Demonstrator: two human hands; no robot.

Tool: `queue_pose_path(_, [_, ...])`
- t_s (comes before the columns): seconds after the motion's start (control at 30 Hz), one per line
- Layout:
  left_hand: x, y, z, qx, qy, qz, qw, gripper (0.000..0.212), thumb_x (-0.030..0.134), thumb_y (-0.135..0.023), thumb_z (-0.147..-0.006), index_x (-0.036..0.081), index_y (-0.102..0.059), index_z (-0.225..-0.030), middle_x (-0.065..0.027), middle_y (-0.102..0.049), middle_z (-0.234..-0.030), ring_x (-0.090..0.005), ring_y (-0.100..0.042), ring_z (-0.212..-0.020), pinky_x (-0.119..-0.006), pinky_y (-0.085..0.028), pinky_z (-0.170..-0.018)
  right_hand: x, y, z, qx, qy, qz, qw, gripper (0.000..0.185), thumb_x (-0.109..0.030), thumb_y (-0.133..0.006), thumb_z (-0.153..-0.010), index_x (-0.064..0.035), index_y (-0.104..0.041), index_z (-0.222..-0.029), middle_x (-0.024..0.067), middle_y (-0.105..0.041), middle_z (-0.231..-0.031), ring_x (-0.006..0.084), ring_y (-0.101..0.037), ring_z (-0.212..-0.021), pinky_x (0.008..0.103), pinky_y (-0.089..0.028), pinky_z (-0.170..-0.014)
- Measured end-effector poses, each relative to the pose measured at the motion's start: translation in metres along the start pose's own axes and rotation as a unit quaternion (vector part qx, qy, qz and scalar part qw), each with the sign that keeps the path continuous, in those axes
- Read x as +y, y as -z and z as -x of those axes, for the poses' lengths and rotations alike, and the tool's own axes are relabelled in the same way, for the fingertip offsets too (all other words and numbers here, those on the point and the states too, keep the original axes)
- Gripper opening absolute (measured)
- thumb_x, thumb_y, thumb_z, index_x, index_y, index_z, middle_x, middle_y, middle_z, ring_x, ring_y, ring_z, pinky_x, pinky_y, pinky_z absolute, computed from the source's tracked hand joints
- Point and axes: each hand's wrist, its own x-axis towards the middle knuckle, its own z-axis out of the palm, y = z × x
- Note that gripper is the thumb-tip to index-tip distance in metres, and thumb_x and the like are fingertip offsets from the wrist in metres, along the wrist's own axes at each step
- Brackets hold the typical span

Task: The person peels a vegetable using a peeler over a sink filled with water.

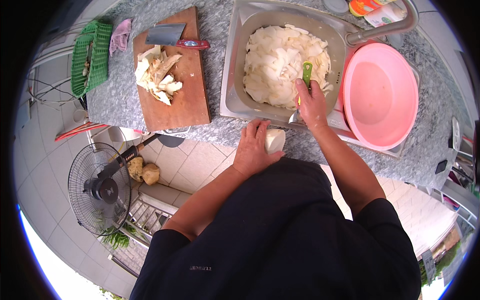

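Observation:
My left hand (255, 148) grips a pale peeled root piece (275, 141) at the counter's front edge, close against my body. In my right hand (313, 105) is a peeler (307, 73) with a green handle; its metal head pokes out below my fingers, over the sink's front rim. Beneath and beyond that hand, the steel sink basin (234, 75) holds a large heap of thin white slices (281, 62). The peeler's head and the root piece are apart.
Left of the sink, a wooden cutting board (187, 101) carries a cleaver (167, 34) and peel scraps (157, 73). A pink basin (380, 95) stands to the right, under the faucet (382, 30). A green basket (98, 56), pink cloth (120, 35) and standing fan (101, 187) are leftward.

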Motion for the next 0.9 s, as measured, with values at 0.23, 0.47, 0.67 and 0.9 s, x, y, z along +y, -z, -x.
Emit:
queue_pose_path(0.23, [0.003,0.004,-0.019,0.042,0.070,0.008,0.997,0.083,0.035,-0.090,-0.068,-0.003,-0.053,-0.132,-0.0237,-0.056,-0.119,-0.0409,-0.056,-0.114,-0.048,-0.049,-0.100,-0.015,-0.019,0.015,0.015,-0.076,-0.073,0.994,0.026,-0.030,-0.063,-0.096,-0.0063,-0.055,-0.101,0.0047,-0.057,-0.064,0.0119,-0.043,-0.041,0.0287,-0.033,-0.037])
queue_pose_path(0.47, [-0.003,-0.002,-0.022,0.106,0.131,0.067,0.983,0.111,0.060,-0.092,-0.062,-0.006,-0.046,-0.139,-0.0254,-0.054,-0.125,-0.0427,-0.058,-0.116,-0.047,-0.052,-0.097,-0.022,-0.052,0.017,0.036,-0.025,-0.141,0.989,0.025,-0.022,-0.066,-0.094,-0.0035,-0.052,-0.104,0.0054,-0.056,-0.067,0.0108,-0.046,-0.047,0.0275,-0.034,-0.039])
queue_pose_path(0.67, [0.008,0.022,-0.035,-0.049,0.211,0.030,0.976,0.108,0.055,-0.091,-0.065,-0.005,-0.045,-0.143,-0.0251,-0.051,-0.138,-0.0389,-0.056,-0.128,-0.046,-0.053,-0.099,-0.018,-0.064,0.016,0.021,-0.005,-0.123,0.992,0.024,-0.019,-0.066,-0.094,-0.0015,-0.052,-0.101,0.0051,-0.057,-0.068,0.0117,-0.049,-0.050,0.0289,-0.039,-0.044])
queue_pose_path(0.9, [0.008,-0.001,-0.033,0.029,0.208,0.065,0.976,0.092,0.044,-0.090,-0.067,-0.004,-0.050,-0.135,-0.0221,-0.057,-0.127,-0.0382,-0.058,-0.122,-0.045,-0.051,-0.098,0.023,-0.082,-0.022,0.081,0.092,-0.063,0.990,0.020,-0.014,-0.065,-0.091,0.0008,-0.053,-0.097,0.0054,-0.057,-0.069,0.0137,-0.055,-0.054,0.0308,-0.043,-0.049])
